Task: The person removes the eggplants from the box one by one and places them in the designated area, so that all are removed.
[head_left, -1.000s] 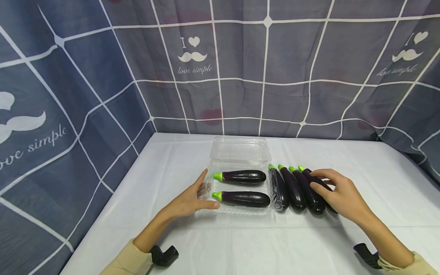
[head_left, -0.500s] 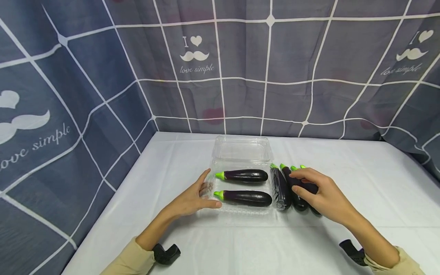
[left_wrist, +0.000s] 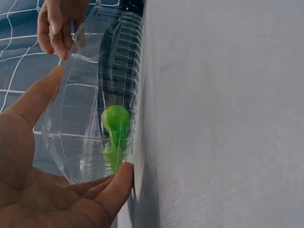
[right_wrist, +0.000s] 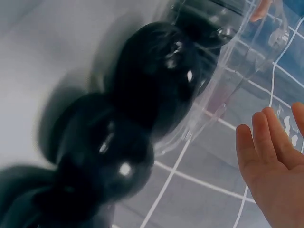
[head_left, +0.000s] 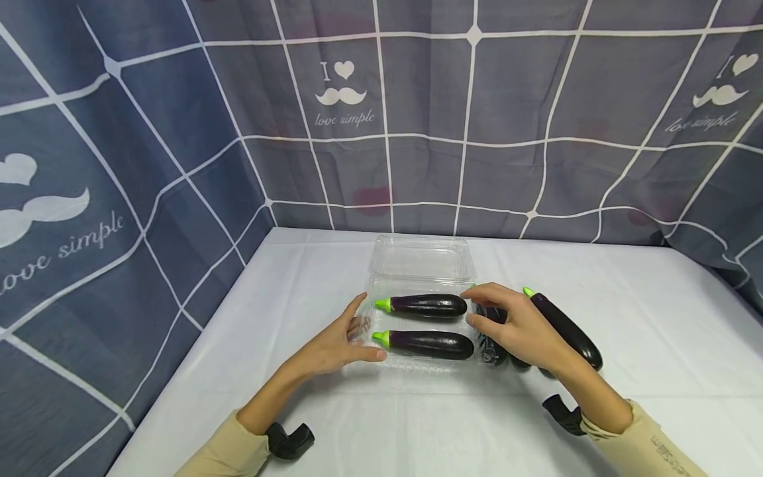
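Note:
A clear plastic clamshell box (head_left: 417, 286) lies open on the table, with two dark purple eggplants lying sideways in it, a far eggplant (head_left: 429, 305) and a near eggplant (head_left: 426, 344). My left hand (head_left: 326, 346) spans the box's left end, thumb and fingers spread; in the left wrist view, its fingertips (left_wrist: 124, 172) touch the clear wall close to the green stems (left_wrist: 115, 118). My right hand (head_left: 518, 326) hovers over the box's right edge, holding nothing, its fingers (right_wrist: 266, 137) loosely extended. It partly hides the row of eggplants beside the box.
Several more eggplants lie to the right of the box; the rightmost eggplant (head_left: 569, 328) shows plainly, slanting away from the others. A white cloth covers the table (head_left: 417, 424), and a grey checked curtain (head_left: 417, 165) rises behind it.
My right hand has moved left, from the rightmost eggplant across the row to the box's right edge. My left hand has stayed at the box's left end.

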Action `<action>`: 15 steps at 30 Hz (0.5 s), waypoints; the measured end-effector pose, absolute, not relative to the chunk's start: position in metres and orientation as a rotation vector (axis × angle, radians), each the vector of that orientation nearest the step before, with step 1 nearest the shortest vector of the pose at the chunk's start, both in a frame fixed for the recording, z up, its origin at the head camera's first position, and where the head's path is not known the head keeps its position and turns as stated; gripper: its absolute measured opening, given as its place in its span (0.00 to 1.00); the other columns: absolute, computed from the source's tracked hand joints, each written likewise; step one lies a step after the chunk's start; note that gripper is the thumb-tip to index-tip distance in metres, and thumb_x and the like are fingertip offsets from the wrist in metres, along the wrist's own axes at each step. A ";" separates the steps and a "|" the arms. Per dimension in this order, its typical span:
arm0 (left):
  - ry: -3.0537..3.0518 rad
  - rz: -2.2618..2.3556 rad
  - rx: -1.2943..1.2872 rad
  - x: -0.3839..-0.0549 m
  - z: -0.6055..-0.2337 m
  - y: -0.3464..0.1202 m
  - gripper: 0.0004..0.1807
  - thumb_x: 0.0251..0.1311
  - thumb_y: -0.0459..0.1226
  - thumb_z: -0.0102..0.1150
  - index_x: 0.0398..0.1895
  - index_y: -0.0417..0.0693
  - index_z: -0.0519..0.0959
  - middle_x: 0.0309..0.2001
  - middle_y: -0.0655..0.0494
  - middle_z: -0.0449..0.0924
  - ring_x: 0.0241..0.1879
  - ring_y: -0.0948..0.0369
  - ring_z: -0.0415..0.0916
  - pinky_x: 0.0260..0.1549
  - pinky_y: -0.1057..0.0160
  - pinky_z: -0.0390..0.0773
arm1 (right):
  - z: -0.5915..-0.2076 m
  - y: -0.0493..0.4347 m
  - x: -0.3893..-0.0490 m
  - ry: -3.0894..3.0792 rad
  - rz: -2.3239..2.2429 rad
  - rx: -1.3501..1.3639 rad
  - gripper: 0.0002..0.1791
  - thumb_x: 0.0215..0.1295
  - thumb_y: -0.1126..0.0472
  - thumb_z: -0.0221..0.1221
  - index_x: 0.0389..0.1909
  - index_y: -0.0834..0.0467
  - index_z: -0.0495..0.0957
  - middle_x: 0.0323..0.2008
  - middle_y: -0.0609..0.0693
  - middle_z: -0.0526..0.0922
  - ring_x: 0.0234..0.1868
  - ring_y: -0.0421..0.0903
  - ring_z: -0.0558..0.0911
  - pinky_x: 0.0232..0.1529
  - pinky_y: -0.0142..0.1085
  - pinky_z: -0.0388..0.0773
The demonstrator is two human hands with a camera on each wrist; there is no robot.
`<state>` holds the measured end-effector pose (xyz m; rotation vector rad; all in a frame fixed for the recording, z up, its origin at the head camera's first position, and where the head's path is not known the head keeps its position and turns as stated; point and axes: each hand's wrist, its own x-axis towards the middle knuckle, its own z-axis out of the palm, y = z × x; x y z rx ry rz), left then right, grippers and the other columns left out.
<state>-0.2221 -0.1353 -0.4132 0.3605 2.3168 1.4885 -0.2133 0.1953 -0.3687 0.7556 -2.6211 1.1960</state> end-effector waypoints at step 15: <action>2.300 1.507 0.382 -0.224 -0.414 -0.134 0.64 0.49 0.48 0.76 0.81 0.60 0.39 0.74 0.33 0.50 0.74 0.45 0.49 0.67 0.43 0.55 | -0.376 0.153 -0.225 -2.706 1.303 1.025 0.23 0.65 0.59 0.65 0.60 0.58 0.77 0.56 0.49 0.80 0.56 0.55 0.77 0.53 0.55 0.74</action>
